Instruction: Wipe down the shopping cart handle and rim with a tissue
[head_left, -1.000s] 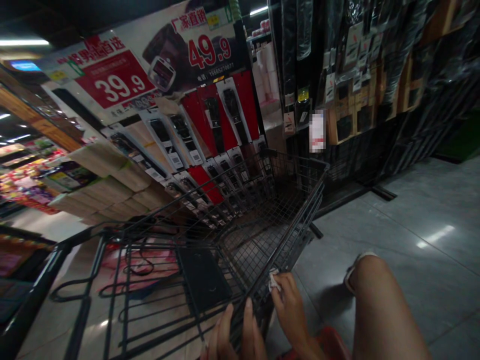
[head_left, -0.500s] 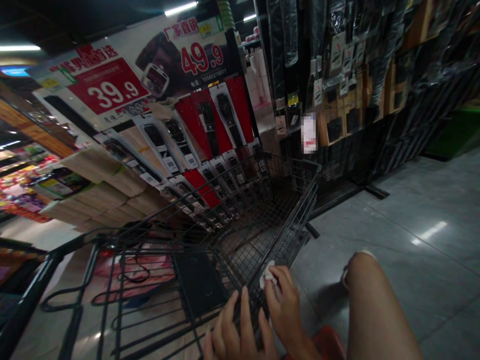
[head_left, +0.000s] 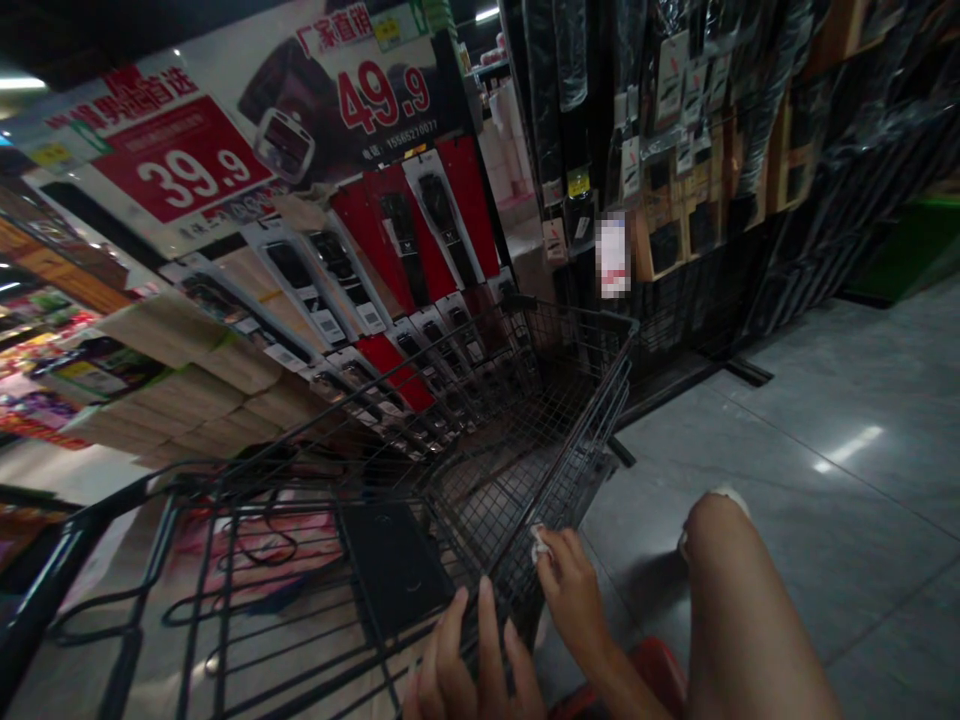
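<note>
A: Your right hand (head_left: 574, 595) is at the near side wall of the shopping cart (head_left: 577, 450), with the fingertips pinched shut on a small white cloth (head_left: 537, 543).

B: Yes, and you have that cloth pressed right against the wire, just below the rim.

A: What about your left hand (head_left: 469, 670)?

B: It's low in view, just beside your right. The fingers are stretched out and slightly spread, lying flat on the same wire wall and holding nothing.

A: Your bare knee (head_left: 720, 540) is bent up to the right of the cart, over the grey floor (head_left: 825, 420).

B: Inside the cart a black flap (head_left: 394, 570) lies near your hands. Beyond its far end, belt packs (head_left: 420, 230) in red and white hang under the price signs (head_left: 180, 170).
</note>
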